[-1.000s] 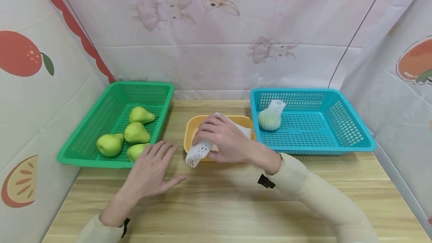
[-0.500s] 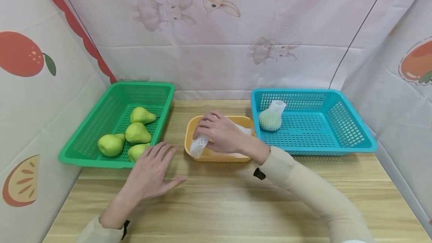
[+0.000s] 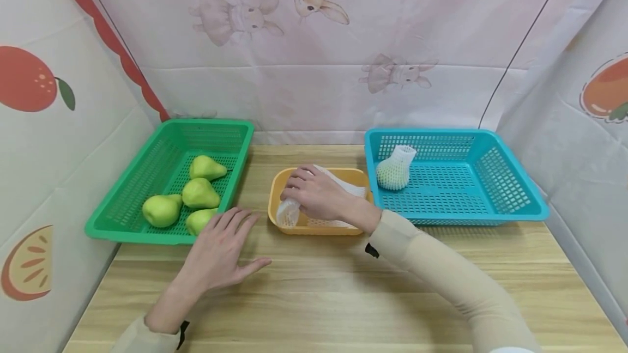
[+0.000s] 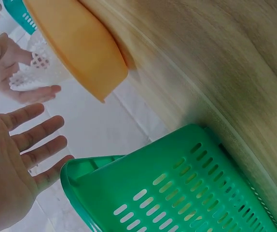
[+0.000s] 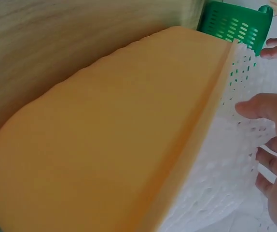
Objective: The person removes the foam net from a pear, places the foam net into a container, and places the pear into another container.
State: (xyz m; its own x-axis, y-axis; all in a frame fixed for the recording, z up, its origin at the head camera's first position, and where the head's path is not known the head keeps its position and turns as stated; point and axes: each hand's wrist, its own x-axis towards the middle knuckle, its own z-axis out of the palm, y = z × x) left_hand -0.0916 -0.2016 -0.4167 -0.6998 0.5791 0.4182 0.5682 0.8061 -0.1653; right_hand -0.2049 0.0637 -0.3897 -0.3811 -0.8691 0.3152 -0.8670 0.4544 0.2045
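My right hand [image 3: 319, 195] reaches into a small yellow-orange tray [image 3: 314, 231], its fingers curled round a white foam net sleeve [image 3: 288, 214]. One end of the sleeve sticks out past the fingers at the tray's left side. More foam nets [image 3: 354, 189] lie under and behind this hand. In the left wrist view the sleeve [image 4: 39, 67] shows between thumb and fingers. My left hand [image 3: 218, 249] holds nothing; its fingers are spread and extended at the near right corner of a green basket [image 3: 137, 237], overlapping a pear [image 3: 198, 222] in the head view.
Several green pears [image 3: 162, 210] lie in the green basket at left. At right, a blue basket [image 3: 456, 217] holds one pear in a foam net [image 3: 394, 170]. Printed cloth [image 3: 314, 91] walls the back and sides of the wooden table [image 3: 314, 287].
My right hand has moved slightly back and lower into the tray, bringing the net sleeve from over the front rim to inside it. The left hand has stayed put.
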